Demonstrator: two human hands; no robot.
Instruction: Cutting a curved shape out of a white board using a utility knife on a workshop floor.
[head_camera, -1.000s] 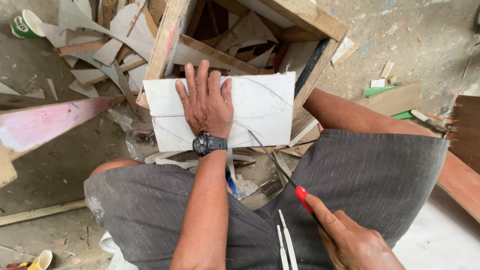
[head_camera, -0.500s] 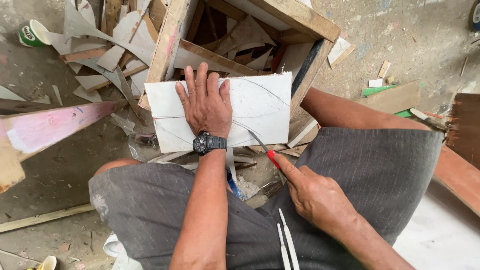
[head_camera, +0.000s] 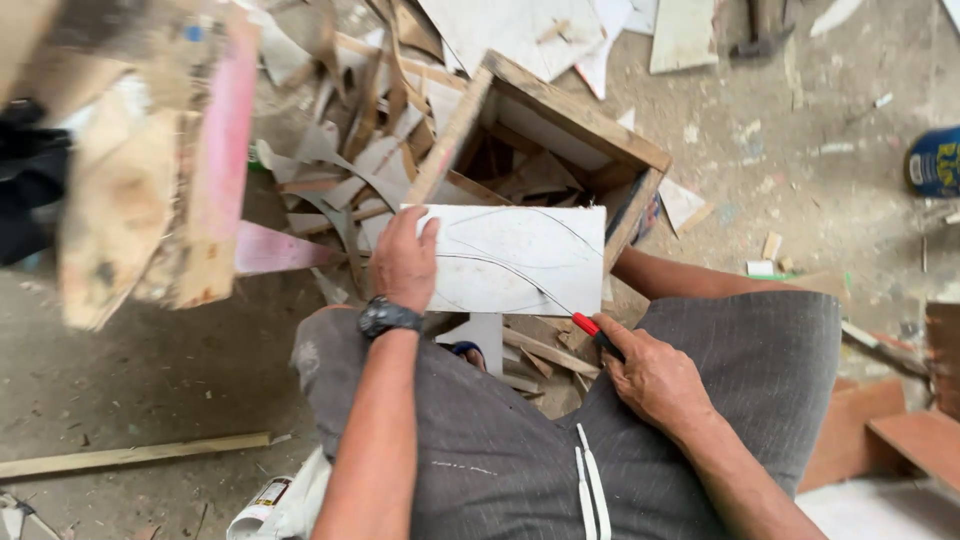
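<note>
The fingers (head_camera: 628, 352) of the right hand (head_camera: 655, 378) are closed around a red-tipped cutting tool (head_camera: 590, 328), whose tip is set at the lower right edge of a white sheet (head_camera: 520, 258). The fingers (head_camera: 410, 232) of the left hand (head_camera: 403, 265) are laid flat and slightly spread on the left end of the same sheet, pressing it down rather than gripping it; a black wristwatch (head_camera: 386, 317) is worn on that wrist. Thin curved lines are seen drawn across the sheet. The sheet is rested on the rim of a wooden crate (head_camera: 560, 105), just in front of the knees, which are covered by grey shorts (head_camera: 500, 450). Offcuts and curled strips (head_camera: 340, 170) are piled to the left of the crate and inside it. A pink-faced board (head_camera: 225, 150), blurred, is seen at the far left. Scraps are scattered over the dusty floor (head_camera: 800, 150), and a long wooden slat (head_camera: 130, 455) lies at the lower left.
</note>
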